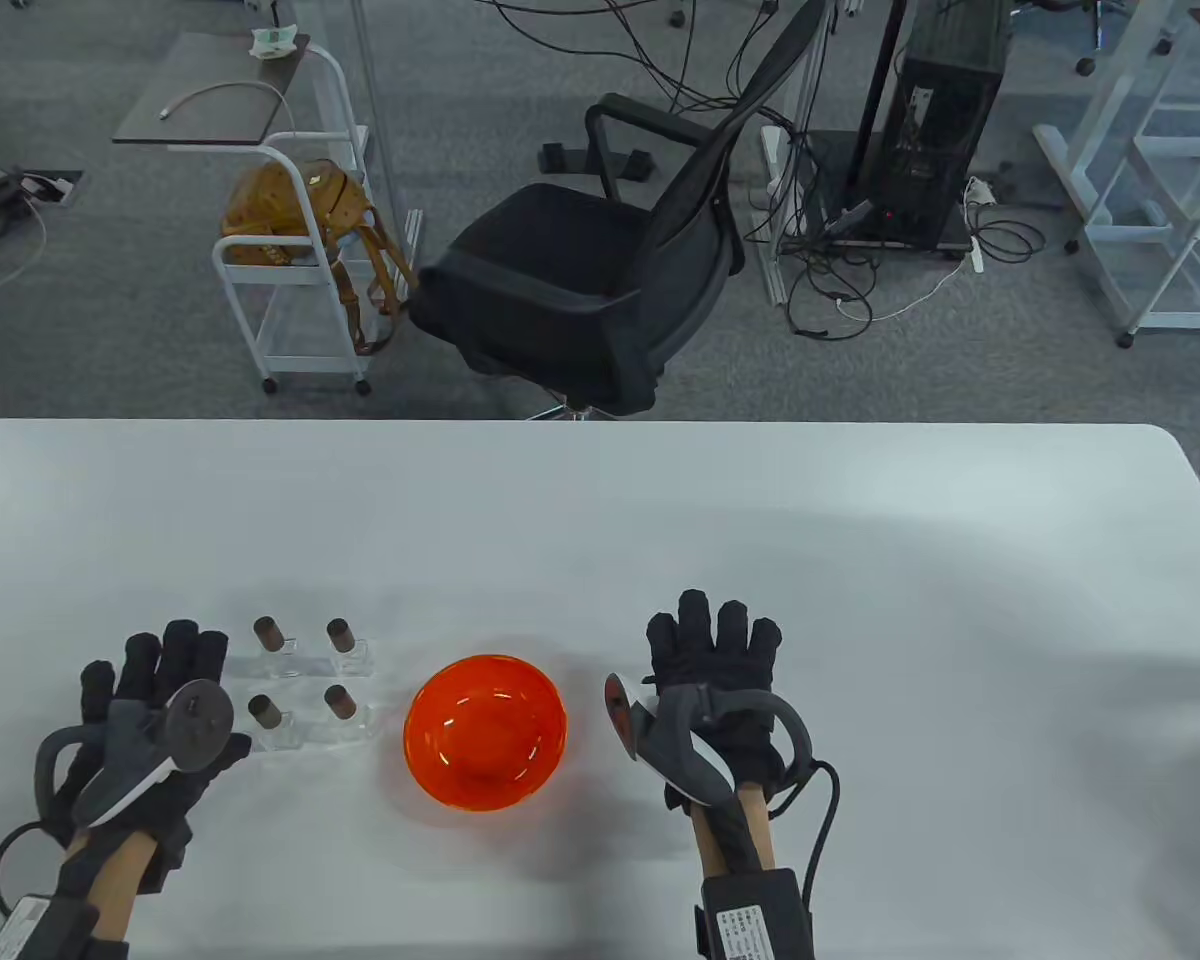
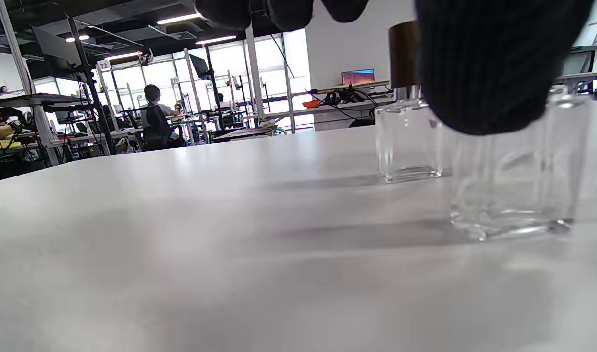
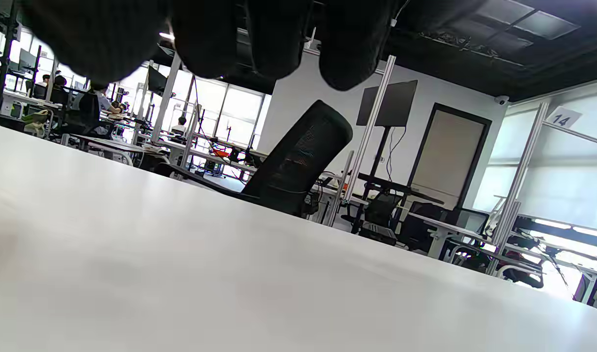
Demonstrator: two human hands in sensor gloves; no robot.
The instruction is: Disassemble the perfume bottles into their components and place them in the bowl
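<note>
Several clear glass perfume bottles with brown caps stand in two rows left of the bowl: back left [image 1: 272,645], back right [image 1: 346,645], front left [image 1: 272,722], front right [image 1: 345,710]. The orange bowl [image 1: 485,731] sits at the table's middle front and looks empty. My left hand [image 1: 150,700] lies flat on the table just left of the bottles, fingers straight, holding nothing. My right hand [image 1: 715,660] lies flat right of the bowl, also holding nothing. In the left wrist view two bottles [image 2: 408,142] [image 2: 518,186] stand close ahead, a gloved finger [image 2: 494,63] hanging in front.
The white table [image 1: 860,560] stretches wide to the right and behind the hands. A black office chair [image 1: 600,260] stands past the far edge, with a white cart [image 1: 300,250] to its left.
</note>
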